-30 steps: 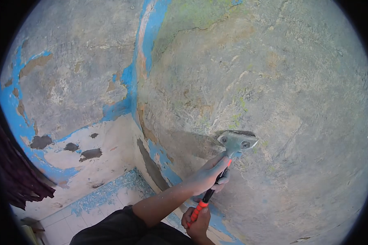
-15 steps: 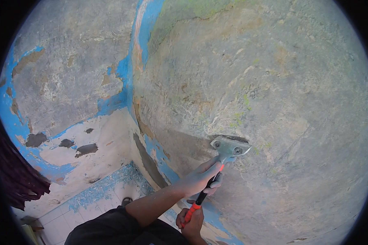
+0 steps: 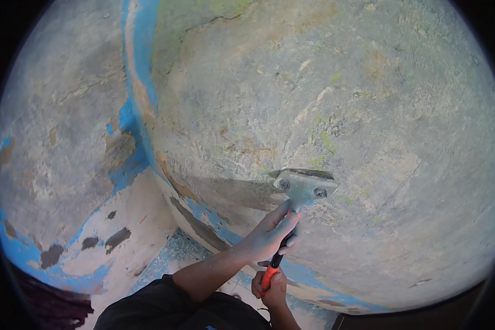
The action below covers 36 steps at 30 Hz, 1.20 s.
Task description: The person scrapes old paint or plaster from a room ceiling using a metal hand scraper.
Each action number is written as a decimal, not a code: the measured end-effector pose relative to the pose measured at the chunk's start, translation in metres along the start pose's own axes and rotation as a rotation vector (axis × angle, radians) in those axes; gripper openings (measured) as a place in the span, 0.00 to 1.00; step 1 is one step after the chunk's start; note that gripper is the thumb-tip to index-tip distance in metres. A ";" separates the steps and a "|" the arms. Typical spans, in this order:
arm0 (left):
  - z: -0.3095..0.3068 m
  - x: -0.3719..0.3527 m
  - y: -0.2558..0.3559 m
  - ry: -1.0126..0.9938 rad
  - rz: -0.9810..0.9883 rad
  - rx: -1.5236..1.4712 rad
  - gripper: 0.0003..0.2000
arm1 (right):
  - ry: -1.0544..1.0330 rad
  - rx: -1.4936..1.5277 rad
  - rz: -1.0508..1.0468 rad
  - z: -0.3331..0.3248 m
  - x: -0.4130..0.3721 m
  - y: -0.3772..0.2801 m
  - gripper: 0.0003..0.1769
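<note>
A long-handled scraper (image 3: 302, 190) has a wide metal head with two screws, and its blade edge lies against the grey, patchy wall (image 3: 368, 137). My left hand (image 3: 272, 234) wraps around the upper handle just below the head, its fingers coated in pale dust. Lower down, my right hand (image 3: 270, 287) is closed around the red and black grip. The blade's dark shadow falls on the wall to its left. Small yellow-green paint traces (image 3: 327, 142) show just above the head.
Blue paint (image 3: 143, 66) runs down the wall corner at left. The adjoining wall (image 3: 66, 93) has bare plaster and dark chipped patches. Blue flakes litter the tiled floor (image 3: 184, 247). Dark purple cloth (image 3: 55, 302) hangs at lower left. A dark edge (image 3: 379, 322) lies at bottom right.
My view has turned, so the wall corner sits further left. The scraper head appears slightly higher and further left in view. Both hands keep their grip on the handle.
</note>
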<state>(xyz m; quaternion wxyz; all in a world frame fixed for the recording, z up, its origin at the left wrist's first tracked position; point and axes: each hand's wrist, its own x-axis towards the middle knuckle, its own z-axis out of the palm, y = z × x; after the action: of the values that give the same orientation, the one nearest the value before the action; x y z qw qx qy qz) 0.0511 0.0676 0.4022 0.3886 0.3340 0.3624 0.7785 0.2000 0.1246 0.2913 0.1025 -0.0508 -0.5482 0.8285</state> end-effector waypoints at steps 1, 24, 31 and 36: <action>-0.002 0.000 0.003 -0.011 -0.004 -0.012 0.16 | 0.029 -0.026 -0.003 0.005 0.001 0.004 0.36; -0.079 -0.021 0.031 -0.297 -0.230 -0.005 0.14 | 0.216 0.220 -0.080 0.109 0.023 0.074 0.38; -0.081 -0.026 0.026 -0.294 -0.234 -0.127 0.14 | 0.269 0.179 -0.033 0.114 0.015 0.066 0.41; -0.068 -0.011 0.053 -0.342 -0.227 -0.037 0.15 | 0.261 0.213 -0.080 0.125 0.026 0.054 0.41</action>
<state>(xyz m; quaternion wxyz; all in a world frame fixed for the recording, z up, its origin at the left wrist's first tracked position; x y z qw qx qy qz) -0.0174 0.0149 0.4090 0.5356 0.4111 0.3123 0.6683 0.1437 -0.0025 0.2914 0.2106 -0.1250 -0.4409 0.8635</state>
